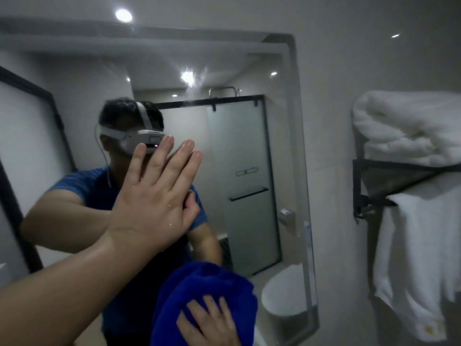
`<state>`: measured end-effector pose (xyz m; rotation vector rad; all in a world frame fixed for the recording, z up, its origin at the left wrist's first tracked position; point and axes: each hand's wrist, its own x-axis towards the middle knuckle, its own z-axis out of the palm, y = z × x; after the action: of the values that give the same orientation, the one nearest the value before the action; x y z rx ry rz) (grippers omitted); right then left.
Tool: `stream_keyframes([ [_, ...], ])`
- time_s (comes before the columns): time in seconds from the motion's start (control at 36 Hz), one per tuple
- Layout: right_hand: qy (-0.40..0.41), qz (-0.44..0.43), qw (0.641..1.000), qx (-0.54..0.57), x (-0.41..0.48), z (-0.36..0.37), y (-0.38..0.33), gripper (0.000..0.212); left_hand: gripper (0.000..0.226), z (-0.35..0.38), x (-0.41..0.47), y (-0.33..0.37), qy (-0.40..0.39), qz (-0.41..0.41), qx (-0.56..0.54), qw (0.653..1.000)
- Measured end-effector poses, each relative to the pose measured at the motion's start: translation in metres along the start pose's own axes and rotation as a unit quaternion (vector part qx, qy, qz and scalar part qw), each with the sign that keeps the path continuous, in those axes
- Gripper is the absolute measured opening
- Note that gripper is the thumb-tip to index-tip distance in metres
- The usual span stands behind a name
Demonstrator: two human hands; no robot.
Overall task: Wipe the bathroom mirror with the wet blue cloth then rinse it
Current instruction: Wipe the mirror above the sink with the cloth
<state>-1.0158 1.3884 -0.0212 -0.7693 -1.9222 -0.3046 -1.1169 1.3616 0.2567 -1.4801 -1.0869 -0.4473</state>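
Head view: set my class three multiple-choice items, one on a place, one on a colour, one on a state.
1. Where is the cloth?
A. in a bucket
B. against the mirror, under the right hand
C. on the floor

2. What colour are the towels on the rack?
A. white
B. blue
C. black

3. How is the left hand?
A. a fist
B. flat on the mirror, fingers straight
C. gripping a towel

Answers:
1 B: the right hand presses it to the lower glass.
2 A: the folded and the hanging towels are both white.
3 B: its palm lies on the glass.
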Motion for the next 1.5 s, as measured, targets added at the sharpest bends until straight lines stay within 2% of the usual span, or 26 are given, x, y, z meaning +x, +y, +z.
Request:
stream_keyframes([
  [0.03, 0.01, -0.03, 0.999, -0.037, 0.013, -0.015, 0.004, 0.048, 0.074, 0.0, 0.0, 0.0, -0.002, 0.001, -0.002, 1.0],
  [0.06, -0.019, -0.081, 0.994, -0.076, 0.023, -0.029, 0.014, 0.056, 0.074, 0.001, 0.0, -0.001, -0.004, 0.001, -0.004, 1.0],
  [0.08, -0.025, -0.102, 0.993, -0.062, 0.036, -0.044, 0.029, 0.063, 0.074, 0.001, 0.0, -0.001, -0.004, 0.0, -0.008, 1.0],
  [0.11, 0.01, -0.097, 0.995, -0.038, 0.051, -0.06, 0.045, 0.066, 0.074, 0.001, 0.0, -0.001, -0.005, -0.002, -0.013, 1.0],
  [0.17, 0.101, -0.034, 0.994, -0.003, 0.096, -0.093, 0.072, 0.062, 0.075, 0.0, 0.0, 0.0, -0.011, -0.003, -0.019, 1.0],
  [0.25, 0.194, 0.076, 0.978, 0.019, 0.178, -0.138, 0.096, 0.062, 0.076, -0.001, 0.001, -0.001, -0.018, -0.002, -0.03, 0.999],
  [0.33, 0.237, 0.151, 0.958, 0.056, 0.26, -0.185, 0.097, 0.065, 0.077, 0.001, 0.001, 0.0, -0.014, -0.003, -0.04, 0.999],
  [0.39, 0.252, 0.15, 0.954, 0.061, 0.311, -0.211, 0.084, 0.065, 0.078, 0.001, 0.001, 0.0, -0.008, -0.005, -0.046, 0.999],
  [0.47, 0.22, 0.07, 0.973, 0.02, 0.357, -0.228, 0.051, 0.063, 0.079, 0.0, 0.001, 0.0, -0.01, -0.007, -0.047, 0.999],
  [0.53, 0.161, -0.032, 0.986, -0.014, 0.358, -0.222, 0.028, 0.064, 0.078, -0.002, 0.001, 0.0, -0.015, -0.01, -0.042, 0.999],
  [0.61, 0.091, -0.183, 0.977, -0.058, 0.332, -0.197, 0.009, 0.066, 0.062, -0.003, -0.001, 0.0, -0.02, 0.001, -0.045, 0.999],
  [0.67, 0.082, -0.206, 0.974, -0.052, 0.317, -0.187, 0.014, 0.065, 0.052, -0.004, -0.003, -0.004, -0.026, 0.042, -0.054, 0.997],
  [0.75, 0.109, -0.152, 0.982, 0.003, 0.297, -0.182, 0.03, 0.064, 0.051, -0.007, -0.007, -0.012, -0.03, 0.112, -0.085, 0.99],
  [0.81, 0.14, -0.097, 0.985, 0.023, 0.279, -0.177, 0.043, 0.064, 0.039, -0.012, -0.006, -0.018, -0.027, 0.148, -0.142, 0.978],
  [0.86, 0.154, -0.051, 0.986, 0.04, 0.256, -0.168, 0.063, 0.065, 0.027, -0.021, -0.005, -0.028, -0.034, 0.165, -0.204, 0.965],
  [0.92, 0.167, -0.007, 0.985, 0.044, 0.228, -0.157, 0.094, 0.065, 0.027, -0.031, -0.006, -0.044, -0.039, 0.161, -0.235, 0.958],
  [1.0, 0.171, 0.058, 0.983, 0.026, 0.183, -0.152, 0.139, 0.067, 0.035, -0.05, -0.003, -0.082, -0.013, 0.119, -0.184, 0.976],
  [1.11, 0.124, 0.138, 0.983, 0.001, 0.159, -0.167, 0.158, 0.067, 0.056, -0.069, 0.006, -0.139, -0.006, -0.032, -0.072, 0.997],
  [1.17, 0.129, 0.179, 0.975, 0.023, 0.173, -0.179, 0.151, 0.07, 0.064, -0.071, 0.008, -0.155, -0.021, -0.085, -0.044, 0.995],
  [1.28, 0.192, 0.244, 0.944, 0.11, 0.237, -0.215, 0.135, 0.073, 0.067, -0.062, 0.004, -0.157, -0.007, -0.086, -0.025, 0.996],
  [1.36, 0.232, 0.221, 0.943, 0.093, 0.302, -0.237, 0.123, 0.075, 0.066, -0.06, 0.004, -0.157, 0.008, -0.083, -0.019, 0.996],
  [1.42, 0.242, 0.204, 0.945, 0.078, 0.345, -0.248, 0.104, 0.069, 0.066, -0.059, 0.002, -0.158, 0.011, -0.08, -0.013, 0.997],
  [1.5, 0.224, 0.17, 0.959, 0.041, 0.394, -0.254, 0.049, 0.065, 0.065, -0.058, 0.002, -0.159, 0.016, -0.073, -0.009, 0.997],
])
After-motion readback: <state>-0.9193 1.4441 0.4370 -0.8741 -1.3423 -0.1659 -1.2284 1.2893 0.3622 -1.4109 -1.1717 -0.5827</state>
